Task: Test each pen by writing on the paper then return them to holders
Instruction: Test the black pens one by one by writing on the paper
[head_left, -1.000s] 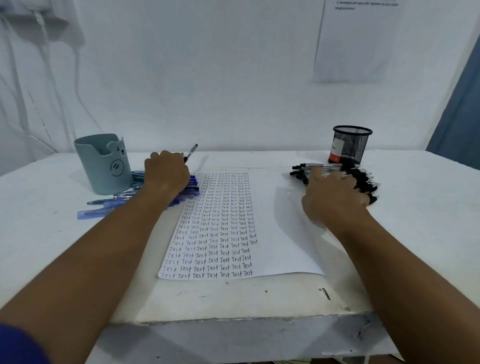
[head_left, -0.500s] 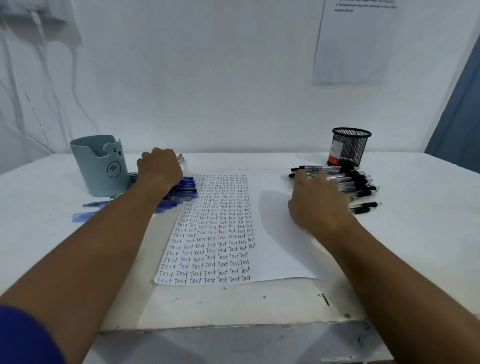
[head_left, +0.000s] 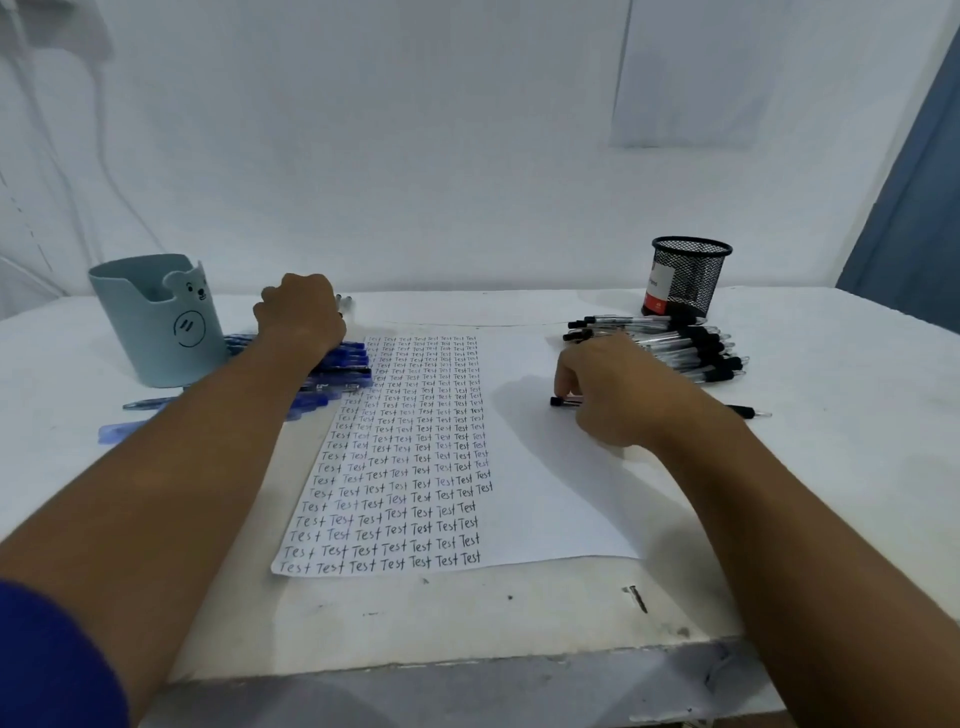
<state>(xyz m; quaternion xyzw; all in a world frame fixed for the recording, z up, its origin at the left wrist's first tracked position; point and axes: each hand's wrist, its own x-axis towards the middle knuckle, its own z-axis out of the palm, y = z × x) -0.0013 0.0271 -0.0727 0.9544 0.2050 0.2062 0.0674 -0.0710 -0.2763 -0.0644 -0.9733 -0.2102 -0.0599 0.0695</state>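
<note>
The right hand (head_left: 618, 395) pinches a black pen (head_left: 563, 401) lying on the paper (head_left: 540, 483), just in front of the black pen pile (head_left: 675, 345) and mesh holder (head_left: 688, 278). The left hand (head_left: 301, 314), fingers curled, grips pens (head_left: 345, 301) above the blue pen pile (head_left: 337, 371), beside the bear holder (head_left: 156, 319).

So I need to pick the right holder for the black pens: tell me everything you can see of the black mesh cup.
The black mesh cup is a round holder of dark wire mesh, metal by its look, with a solid rim and an open top. A white and red label sits on its left side. It stands upright at the far right of the table, just behind the pile of black pens. No pens show above its rim. Neither hand touches it.
</note>
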